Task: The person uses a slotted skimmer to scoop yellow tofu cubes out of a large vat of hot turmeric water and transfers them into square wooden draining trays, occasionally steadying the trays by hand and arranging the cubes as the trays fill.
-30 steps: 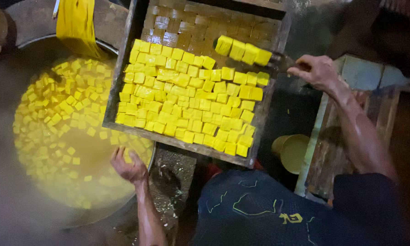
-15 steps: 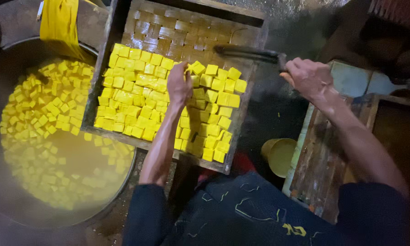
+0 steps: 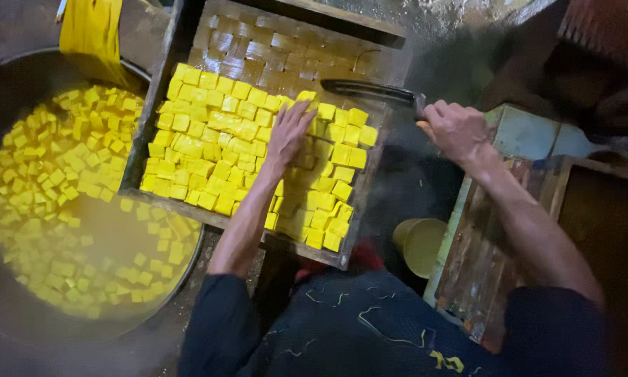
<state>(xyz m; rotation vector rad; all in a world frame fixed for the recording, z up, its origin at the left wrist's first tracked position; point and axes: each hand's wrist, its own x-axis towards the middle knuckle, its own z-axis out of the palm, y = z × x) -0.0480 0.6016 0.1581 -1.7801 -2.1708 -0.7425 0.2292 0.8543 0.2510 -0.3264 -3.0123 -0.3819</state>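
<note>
Bare slatted tray floor [image 3: 279,45] open beyond the yellow cubes [image 3: 209,132]; dark ladle [image 3: 370,89] across its right side

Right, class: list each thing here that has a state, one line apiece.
Shallow wooden tray: part-filled, far rows bare.
Yellow cubes: packed in rows.
Big round vat: holds murky liquid, floating cubes.
Left hand: flat on cubes.
Right hand: gripping dark flat blade.

The tray [image 3: 157,105] is dark, rough wood with a woven slatted floor. The yellow cubes [image 3: 216,139] look soft, moist and slightly glossy. The spatula blade [image 3: 370,91] is dull dark metal. The yellow cloth [image 3: 90,31] hangs matt.
</note>
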